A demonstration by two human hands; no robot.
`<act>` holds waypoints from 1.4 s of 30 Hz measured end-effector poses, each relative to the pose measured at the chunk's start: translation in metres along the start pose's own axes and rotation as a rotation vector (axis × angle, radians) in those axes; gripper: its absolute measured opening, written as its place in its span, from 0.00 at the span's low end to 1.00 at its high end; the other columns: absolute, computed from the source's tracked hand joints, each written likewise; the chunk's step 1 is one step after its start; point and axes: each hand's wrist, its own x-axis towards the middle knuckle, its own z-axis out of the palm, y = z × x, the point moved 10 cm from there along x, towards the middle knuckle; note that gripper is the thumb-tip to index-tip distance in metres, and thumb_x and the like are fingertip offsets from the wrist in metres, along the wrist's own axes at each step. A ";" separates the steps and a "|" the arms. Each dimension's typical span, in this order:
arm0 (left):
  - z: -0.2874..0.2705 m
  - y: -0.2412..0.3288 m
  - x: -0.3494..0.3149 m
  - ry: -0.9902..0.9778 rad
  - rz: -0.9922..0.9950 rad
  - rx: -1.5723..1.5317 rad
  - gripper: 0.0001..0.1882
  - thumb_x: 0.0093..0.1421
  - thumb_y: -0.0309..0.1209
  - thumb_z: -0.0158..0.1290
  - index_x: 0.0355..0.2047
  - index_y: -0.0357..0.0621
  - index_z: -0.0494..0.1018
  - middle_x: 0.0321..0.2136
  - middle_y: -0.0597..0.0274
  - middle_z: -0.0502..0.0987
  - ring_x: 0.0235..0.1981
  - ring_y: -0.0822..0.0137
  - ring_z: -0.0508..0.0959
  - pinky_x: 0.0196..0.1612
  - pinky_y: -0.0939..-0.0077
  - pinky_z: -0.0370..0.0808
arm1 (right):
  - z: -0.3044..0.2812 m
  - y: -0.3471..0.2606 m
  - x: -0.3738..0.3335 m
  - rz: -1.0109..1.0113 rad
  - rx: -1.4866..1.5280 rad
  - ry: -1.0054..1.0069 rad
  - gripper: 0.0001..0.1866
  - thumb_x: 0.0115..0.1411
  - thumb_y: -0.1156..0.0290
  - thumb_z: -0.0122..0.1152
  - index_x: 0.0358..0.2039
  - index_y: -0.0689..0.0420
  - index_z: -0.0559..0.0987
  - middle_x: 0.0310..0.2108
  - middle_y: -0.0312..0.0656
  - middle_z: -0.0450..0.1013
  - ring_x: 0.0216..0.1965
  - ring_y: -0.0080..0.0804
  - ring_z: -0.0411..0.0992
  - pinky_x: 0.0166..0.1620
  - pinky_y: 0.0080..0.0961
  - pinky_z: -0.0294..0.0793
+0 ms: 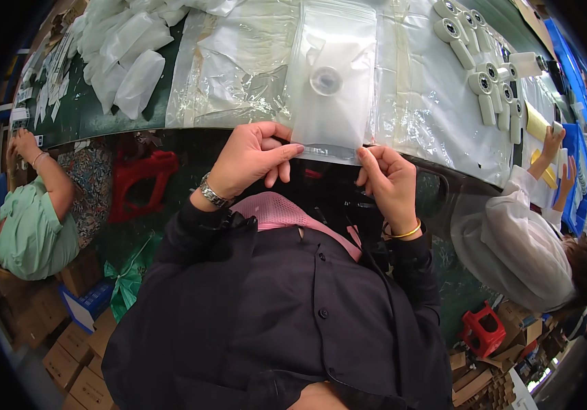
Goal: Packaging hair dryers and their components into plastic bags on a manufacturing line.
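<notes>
While the left hand (254, 158) and right hand (390, 183) pinch the near corners of a clear plastic bag (334, 119) at the table (98, 126) edge, markings on the cardboard boxes (89, 388) are too small to read

On the left side, a red stool (144, 179) is standing, and a green plastic bag (127, 288) (it seems knotted) is resting near cardboard boxes (68, 353). On the right, another red stool (483, 332) is standing beside opened cartons (531, 332).
</notes>
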 end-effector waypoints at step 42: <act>0.002 -0.005 0.005 -0.081 0.073 -0.076 0.13 0.74 0.35 0.58 0.37 0.36 0.81 0.16 0.69 0.78 0.13 0.85 0.67 0.17 0.87 0.60 | 0.096 -0.094 -0.015 -0.835 -0.778 -0.150 0.09 0.63 0.75 0.70 0.38 0.60 0.76 0.36 0.43 0.74 0.31 0.44 0.76 0.33 0.36 0.75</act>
